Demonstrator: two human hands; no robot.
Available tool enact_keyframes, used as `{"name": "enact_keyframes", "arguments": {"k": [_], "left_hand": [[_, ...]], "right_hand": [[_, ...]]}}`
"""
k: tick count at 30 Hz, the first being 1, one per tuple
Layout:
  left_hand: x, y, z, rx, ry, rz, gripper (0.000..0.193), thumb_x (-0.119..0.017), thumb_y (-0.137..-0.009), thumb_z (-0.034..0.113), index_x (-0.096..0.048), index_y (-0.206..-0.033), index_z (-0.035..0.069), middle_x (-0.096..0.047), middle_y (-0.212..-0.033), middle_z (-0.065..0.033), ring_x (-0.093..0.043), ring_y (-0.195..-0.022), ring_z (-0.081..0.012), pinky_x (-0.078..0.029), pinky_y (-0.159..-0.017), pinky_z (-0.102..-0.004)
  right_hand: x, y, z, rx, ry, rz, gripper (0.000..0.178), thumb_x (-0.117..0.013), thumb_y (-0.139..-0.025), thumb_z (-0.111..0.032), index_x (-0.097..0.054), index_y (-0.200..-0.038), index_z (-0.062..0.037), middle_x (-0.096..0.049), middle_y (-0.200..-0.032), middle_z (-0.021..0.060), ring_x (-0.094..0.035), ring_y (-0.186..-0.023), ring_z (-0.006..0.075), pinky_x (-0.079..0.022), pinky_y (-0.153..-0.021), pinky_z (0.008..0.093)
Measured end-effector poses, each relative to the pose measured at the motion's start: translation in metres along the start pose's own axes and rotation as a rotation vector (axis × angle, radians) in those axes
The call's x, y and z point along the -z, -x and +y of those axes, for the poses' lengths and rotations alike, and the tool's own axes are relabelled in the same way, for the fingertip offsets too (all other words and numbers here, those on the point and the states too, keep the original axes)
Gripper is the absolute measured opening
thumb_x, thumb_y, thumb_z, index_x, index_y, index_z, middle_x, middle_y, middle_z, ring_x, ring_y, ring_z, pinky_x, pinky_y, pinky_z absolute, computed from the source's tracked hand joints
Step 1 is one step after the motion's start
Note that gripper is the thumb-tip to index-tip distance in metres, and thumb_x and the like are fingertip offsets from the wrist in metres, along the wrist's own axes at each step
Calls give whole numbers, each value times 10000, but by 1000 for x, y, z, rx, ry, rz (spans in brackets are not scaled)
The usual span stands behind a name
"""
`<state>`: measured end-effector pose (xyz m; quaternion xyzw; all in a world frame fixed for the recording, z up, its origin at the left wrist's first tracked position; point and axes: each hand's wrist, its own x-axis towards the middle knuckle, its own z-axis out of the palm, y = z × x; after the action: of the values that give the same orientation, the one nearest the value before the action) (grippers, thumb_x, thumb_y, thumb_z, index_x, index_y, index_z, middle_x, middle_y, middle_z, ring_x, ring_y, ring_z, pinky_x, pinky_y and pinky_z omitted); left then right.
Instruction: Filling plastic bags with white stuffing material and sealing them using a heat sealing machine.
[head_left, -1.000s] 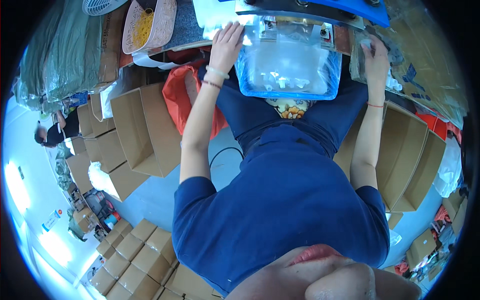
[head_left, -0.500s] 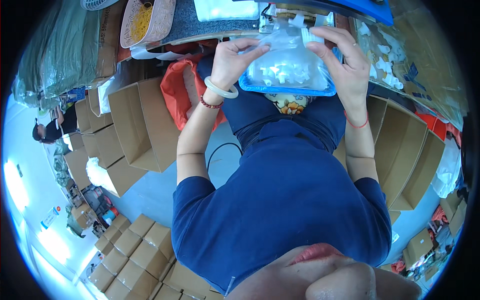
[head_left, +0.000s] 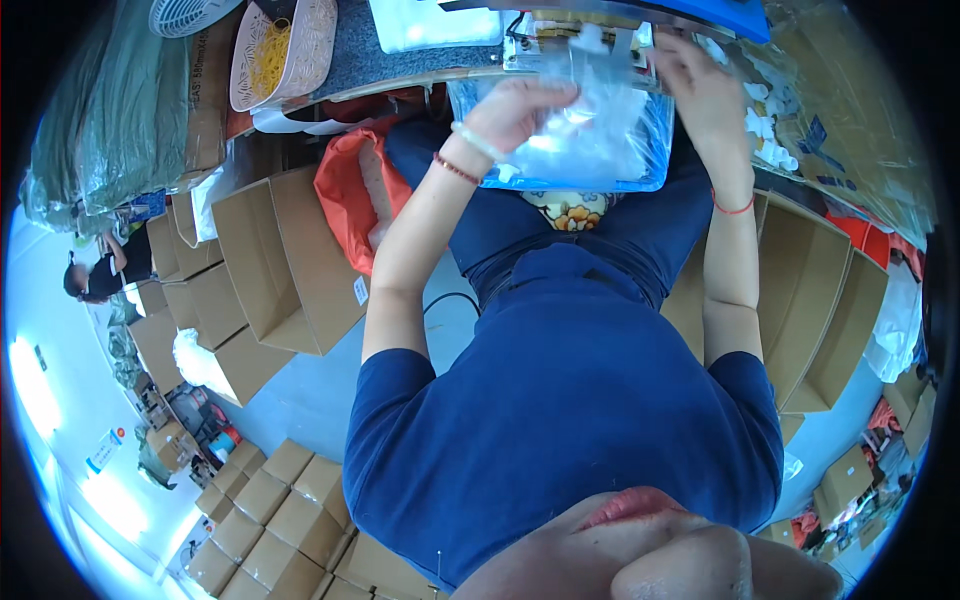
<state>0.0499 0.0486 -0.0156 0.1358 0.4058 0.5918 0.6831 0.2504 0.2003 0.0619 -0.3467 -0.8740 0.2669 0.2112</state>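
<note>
My left hand (head_left: 520,112) pinches the edge of a clear plastic bag (head_left: 598,110) between thumb and fingers. The bag hangs over a blue-rimmed tray (head_left: 640,183) on my lap, and its outline is smeared by motion. Behind it, a small white plastic piece (head_left: 592,40) shows in front of a metal machine (head_left: 522,52) at the bench edge. Right of the bag, my right hand (head_left: 705,90) is raised with fingers bent toward the machine. Those fingertips are blurred, and whether they grip anything cannot be made out.
White plastic pieces (head_left: 775,150) lie on the bench at right. At left stand a basket of yellow rubber bands (head_left: 270,65) and a white packet (head_left: 430,25). Open cartons (head_left: 255,260) and a red bag (head_left: 345,195) flank my legs. A person (head_left: 105,270) is at far left.
My right hand has moved up and away from the bag; the white ribbed piece at its fingertips no longer shows there. My left hand has shifted right with the bag.
</note>
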Motion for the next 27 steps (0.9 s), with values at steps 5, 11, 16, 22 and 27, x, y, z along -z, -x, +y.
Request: {"name": "enact_keyframes", "arguments": {"k": [5, 11, 16, 22, 27], "left_hand": [[-15, -25, 4, -27, 87, -7, 290, -664, -915, 108, -625, -1126, -87, -680, -1104, -198, -681, -1001, -258, -580, -856, -360], [49, -12, 31, -607, -719, 457, 334, -736, -873, 272, -712, -1020, -27, -733, -939, -125, -714, -788, -208, -580, -701, -324], [107, -5, 38, -955, -1982, 476, 449, -697, -854, 232, -573, -1265, 99, -613, -1275, -123, -605, -1133, -298, -448, -948, -424], [69, 50, 36, -821, -1634, 706, 142, -700, -840, 97, -756, -967, 67, -740, -952, -73, -695, -869, -181, -524, -786, -286], [12, 68, 38, -542, -1050, 521, 182, -761, -831, 88, -740, -980, -14, -721, -877, -13, -603, -781, -42, -484, -707, -191]], "right_hand": [[-12, -12, 106, 220, 557, 365, 239, -553, -950, -157, -643, -1162, -91, -679, -1098, 132, -614, -1035, 371, -484, -898, 428], [-4, -10, 105, -79, 378, 336, 267, -594, -944, -268, -641, -1155, -110, -670, -1074, 167, -654, -926, 357, -514, -808, 442], [20, 14, 83, -207, 14, 341, 328, -686, -903, -307, -667, -1172, -120, -687, -1002, 91, -634, -801, 163, -505, -776, 294], [6, 52, 0, -27, -353, 144, 225, -668, -921, -141, -699, -1138, -93, -678, -1098, 26, -601, -877, 102, -488, -823, 255], [-20, 53, -47, -5, -615, -48, 237, -745, -856, -147, -723, -1073, -55, -713, -1044, 43, -637, -982, 115, -491, -847, 244]]}}
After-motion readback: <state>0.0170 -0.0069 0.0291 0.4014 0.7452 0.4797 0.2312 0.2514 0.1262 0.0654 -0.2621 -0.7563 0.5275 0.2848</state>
